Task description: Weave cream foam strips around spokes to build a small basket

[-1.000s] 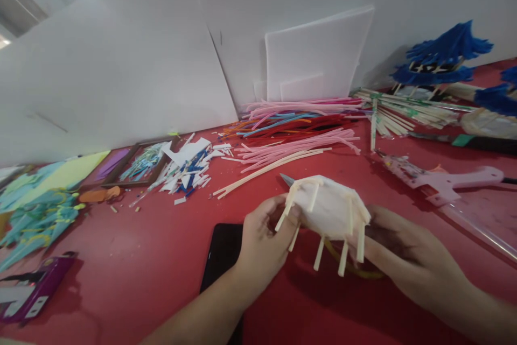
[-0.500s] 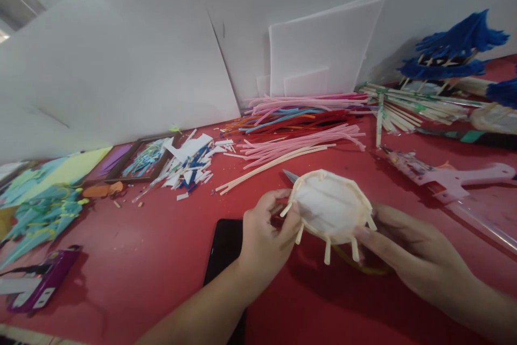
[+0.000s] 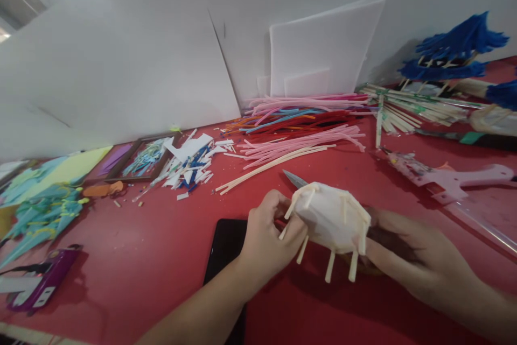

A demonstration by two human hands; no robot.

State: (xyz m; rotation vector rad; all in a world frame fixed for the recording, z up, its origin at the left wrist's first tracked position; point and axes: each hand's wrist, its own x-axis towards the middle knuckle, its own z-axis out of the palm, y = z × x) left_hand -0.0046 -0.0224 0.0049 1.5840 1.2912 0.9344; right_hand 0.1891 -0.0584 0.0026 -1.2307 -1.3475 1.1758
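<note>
Between my two hands is a small round craft piece [image 3: 327,216], with a white disc face, a cream rim and several short cream sticks jutting from its edge. My left hand [image 3: 274,232] pinches its left edge near a stick, fingers curled. My right hand [image 3: 407,253] grips the right edge, thumb toward the rim; some fingers are hidden behind the piece. The piece is held tilted above the red table. Behind it, a pointed metal blade [image 3: 294,178] shows, its other end covered. A black phone [image 3: 226,248] lies under my left forearm.
Pink pipe cleaners [image 3: 299,146] and cream ones [image 3: 266,168] lie beyond my hands. A pink glue gun [image 3: 456,178] rests at right, near bundled sticks [image 3: 407,108] and a blue-roofed model [image 3: 448,60]. Paper scraps [image 3: 189,159], a wooden frame [image 3: 139,159] and a purple power strip [image 3: 46,280] lie left.
The round piece has tilted and dropped slightly, so its face shows more edge-on and its sticks stand out more. Both hands stay on it, and more of the blade shows.
</note>
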